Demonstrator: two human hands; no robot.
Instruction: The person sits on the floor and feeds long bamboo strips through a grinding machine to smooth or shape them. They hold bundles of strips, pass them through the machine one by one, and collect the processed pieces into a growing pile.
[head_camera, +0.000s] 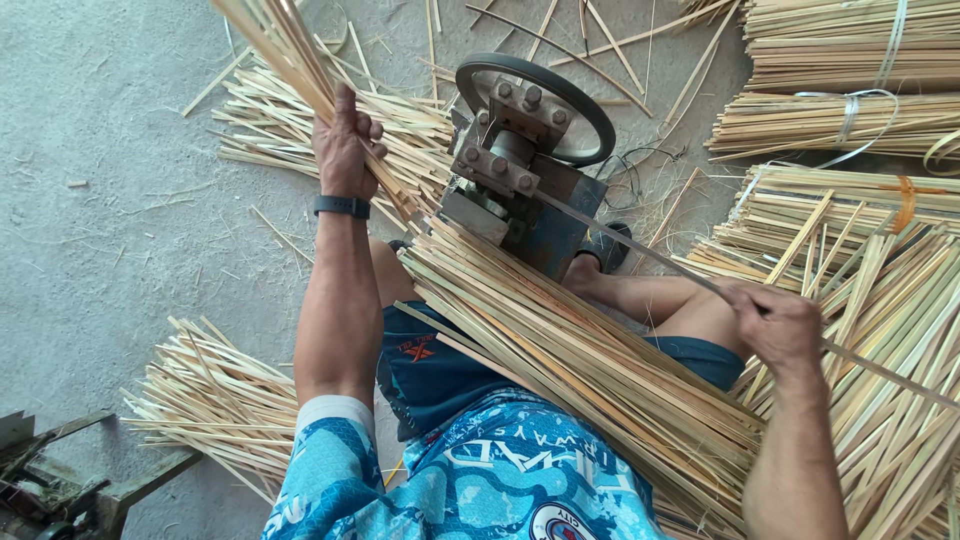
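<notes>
Bare floor (120, 200) lies open at left; machine (520, 170) and bamboo strip piles (880, 300) crowd centre and right

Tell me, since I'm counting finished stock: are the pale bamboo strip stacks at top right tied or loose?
Tied. The pale bamboo strip stacks are cinched by white straps; one below carries an orange band.

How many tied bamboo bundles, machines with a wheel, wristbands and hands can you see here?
Tied bamboo bundles, upper right: 3
Machine with a wheel: 1
Black wristband: 1
Hands, left hand gripping bamboo strips, right hand pulling a thin strip: 2
Total: 7
</notes>
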